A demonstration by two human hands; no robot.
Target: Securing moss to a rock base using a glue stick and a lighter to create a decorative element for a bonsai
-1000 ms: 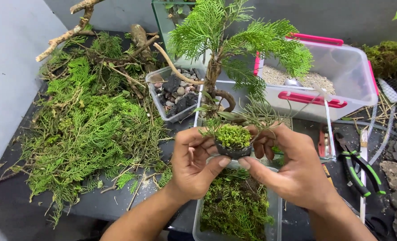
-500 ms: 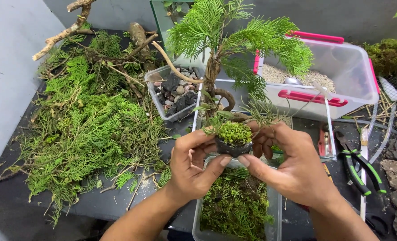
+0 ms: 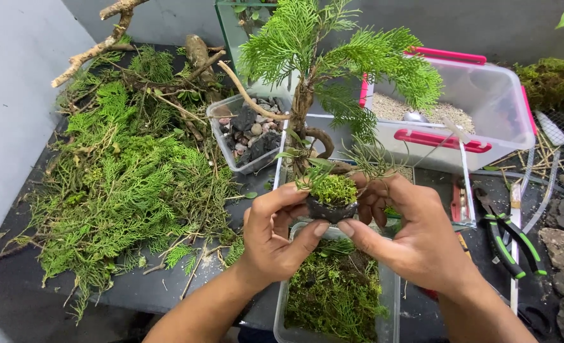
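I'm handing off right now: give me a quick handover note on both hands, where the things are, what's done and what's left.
Left hand: fingers and thumb around the left side of the moss-topped soil ball.
Right hand: holds the ball's right side, fingers behind, thumb beneath.
The ball is held above the clear tub of moss, in front of the small conifer tree.
Done: moss already covers the ball's top.
Left: the dark lower half is bare. The ball is not yet set down.
Nearby: pliers at right, stone tub behind.
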